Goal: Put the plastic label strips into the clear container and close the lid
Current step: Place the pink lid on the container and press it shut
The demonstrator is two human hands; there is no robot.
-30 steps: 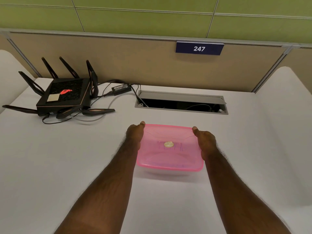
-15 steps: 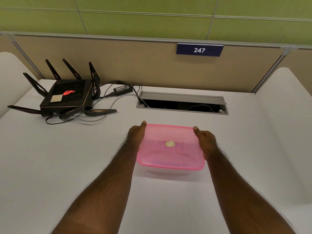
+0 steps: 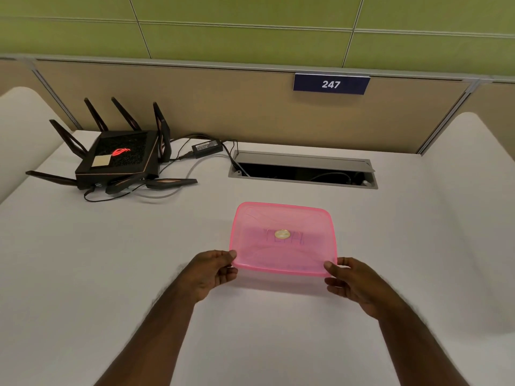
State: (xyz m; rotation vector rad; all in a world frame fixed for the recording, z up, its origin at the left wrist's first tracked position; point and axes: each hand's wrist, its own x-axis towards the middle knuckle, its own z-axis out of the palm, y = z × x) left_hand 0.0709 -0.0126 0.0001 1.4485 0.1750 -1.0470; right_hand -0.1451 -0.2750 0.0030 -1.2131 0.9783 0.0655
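A moment ago both hands were up at the far corners of the lid. Now they have slid back to the near corners. I think the person is pressing the lid shut one corner at a time, so the job looks almost done. The near edge is likely the last bit to snap down.

Going from left to right: the left hand (image 3: 211, 270) is at the near left corner, about 7 o'clock on the box. Its fingers (image 3: 227, 274) are curled in, thumb on top of the rim and the other fingers tucked under the edge, pinching it.

In the middle is the see-through plastic box with the flat pink lid (image 3: 282, 238). It sits on the white desk (image 3: 83, 260), in the middle and a bit toward the person. The lid covers the whole box and looks flat and even all round. There is a small round gold sticker (image 3: 282, 234) in the middle of the lid. Faint dark lines show through the pink, which may be the plastic label strips (image 3: 292, 239) inside, but they are too blurry to be sure.

The right hand (image 3: 352, 281) is at the near right corner, about 5 o'clock. It pinches the rim the same way, thumb on top.

Far off at 10 o'clock sits a black router with pointy aerials (image 3: 119, 160).
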